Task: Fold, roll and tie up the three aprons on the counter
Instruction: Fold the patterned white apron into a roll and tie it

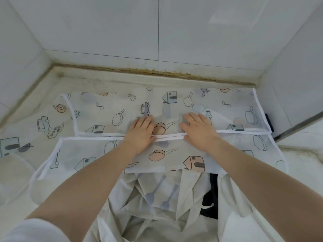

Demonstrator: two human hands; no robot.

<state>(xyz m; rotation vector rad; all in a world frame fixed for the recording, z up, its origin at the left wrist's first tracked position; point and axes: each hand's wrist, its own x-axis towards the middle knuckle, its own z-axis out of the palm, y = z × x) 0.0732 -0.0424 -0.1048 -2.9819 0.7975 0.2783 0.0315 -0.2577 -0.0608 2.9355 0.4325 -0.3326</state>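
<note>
Apron (174,105): thin translucent printed sheet, white-taped edges, spread on the marble counter (21,172).
Left hand (140,131): flat, fingers together, pressing the apron's centre fold.
Right hand (198,129): flat, fingers slightly spread, beside it.

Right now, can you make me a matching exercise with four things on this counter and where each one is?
Things:
1. left hand
2. right hand
3. white strap
4. leaf drawing

Places:
A. far left on the apron
B. stretched between the two hands
C. flat on the cloth, with a ring
D. flat on the cloth, beside the small car drawing

Pairs: 1-D, 2-C, 3-B, 4-A
</note>
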